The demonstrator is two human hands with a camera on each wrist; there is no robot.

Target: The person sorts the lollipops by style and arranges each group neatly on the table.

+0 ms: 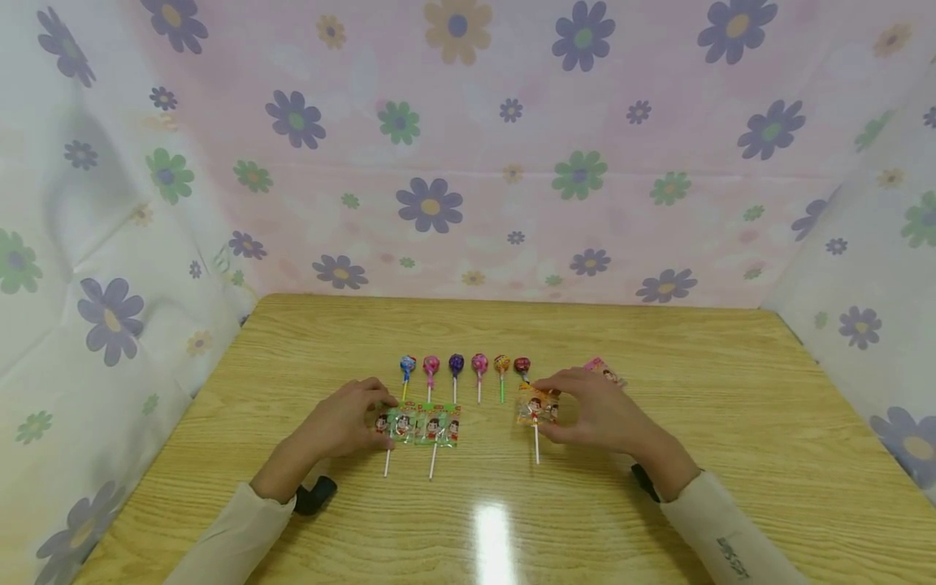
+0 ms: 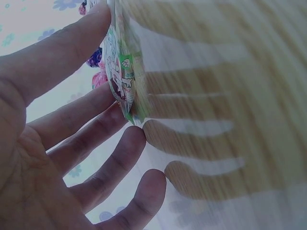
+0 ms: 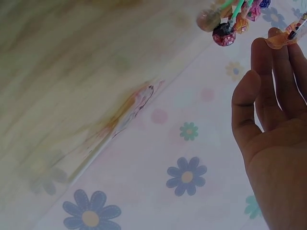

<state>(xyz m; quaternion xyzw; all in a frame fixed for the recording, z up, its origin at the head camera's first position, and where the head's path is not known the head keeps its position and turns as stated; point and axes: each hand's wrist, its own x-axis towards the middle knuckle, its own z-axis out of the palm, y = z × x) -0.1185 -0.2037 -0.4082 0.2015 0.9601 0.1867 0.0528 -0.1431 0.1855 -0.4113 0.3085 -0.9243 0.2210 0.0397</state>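
Note:
Toward the middle left of the table, my left hand (image 1: 349, 418) holds a flat lollipop in a green clear wrapper (image 1: 402, 424) by its left edge. The wrapper stands between thumb and fingers in the left wrist view. Right beside it lies a second green-wrapped lollipop (image 1: 437, 424), its white stick pointing toward me. My right hand (image 1: 603, 413) pinches an orange-wrapped lollipop (image 1: 532, 406) by its right side, thumb below and fingers above. Its white stick also points toward me. In the right wrist view only a corner of the orange wrapper (image 3: 280, 42) shows at the fingertips.
Behind the hands, several round lollipops stretch in a row, among them a blue one (image 1: 407, 365), a purple one (image 1: 457, 363) and a dark red one (image 1: 522, 366). A pink wrapper (image 1: 604, 370) lies beyond my right hand. Flowered cloth (image 1: 468, 146) encloses the wooden table (image 1: 366, 536).

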